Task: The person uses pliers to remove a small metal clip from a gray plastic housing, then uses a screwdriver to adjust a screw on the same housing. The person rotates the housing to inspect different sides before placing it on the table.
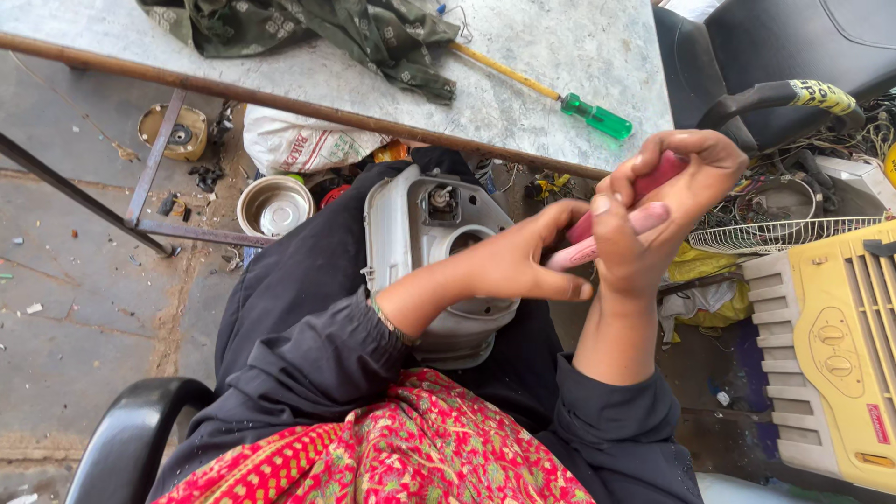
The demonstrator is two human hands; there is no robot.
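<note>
Gripping pink-handled pliers (611, 233), both hands (653, 215) hover near table edge (523, 154).

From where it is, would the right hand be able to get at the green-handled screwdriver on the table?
Probably yes, but not freely: the right hand is wrapped round a pink-handled tool. The screwdriver lies uncovered near the table edge, just above that hand, with nothing between.

The tool handles (623, 224) in the hands are pink and red, and the motor housing (420, 233) on the lap is pale grey. A screwdriver (546, 91) with a yellow shaft and clear green handle lies on the mottled grey bench (579, 47), beside an olive cloth (327, 33) with a pale printed pattern. The sleeves (308, 345) are black, the scarf (411, 448) red with green and gold floral print, and the appliance casing (831, 345) yellow.
</note>
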